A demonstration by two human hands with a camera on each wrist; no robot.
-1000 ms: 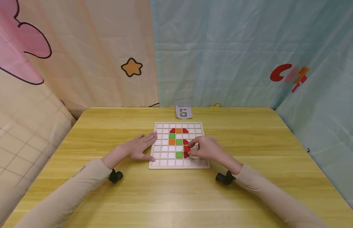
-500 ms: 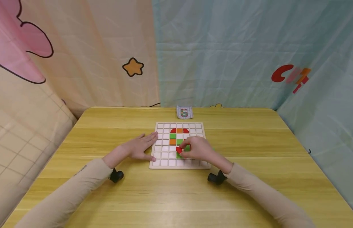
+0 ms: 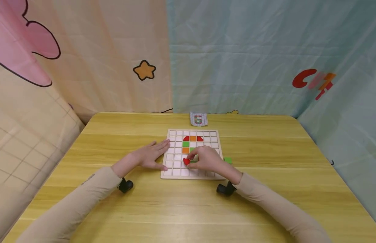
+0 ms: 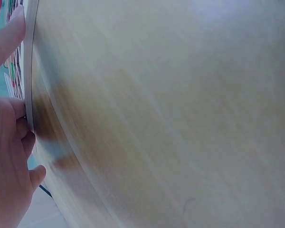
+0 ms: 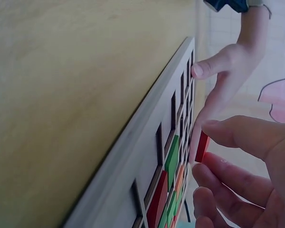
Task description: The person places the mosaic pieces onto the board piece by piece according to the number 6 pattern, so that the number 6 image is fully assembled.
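Note:
A wooden grid board (image 3: pixel 172 172) lies on the table with white square cells. Red rounded tiles (image 3: pixel 200 138), orange tiles (image 3: pixel 193 138) and green tiles (image 3: pixel 186 144) fill several cells. My left hand (image 3: pixel 149 157) rests along the board's left edge with fingers and thumb spread. Over the lower middle of the board, my right hand (image 3: pixel 206 158) pinches a red rounded tile (image 3: pixel 186 162) between thumb and finger. The right wrist view shows that tile tilted and above the surface. Some placed tiles are hidden behind my right hand.
A small pattern card (image 3: pixel 198 119) lies behind the board near the table's back edge. One loose green square tile (image 3: pixel 228 160) sits on the table just right of the board. Printed curtains (image 3: pixel 236 67) hang around the back and sides.
My right hand has carried the red tile leftward across the board, from the right column of tiles toward the left. My left hand has stayed on the board's edge.

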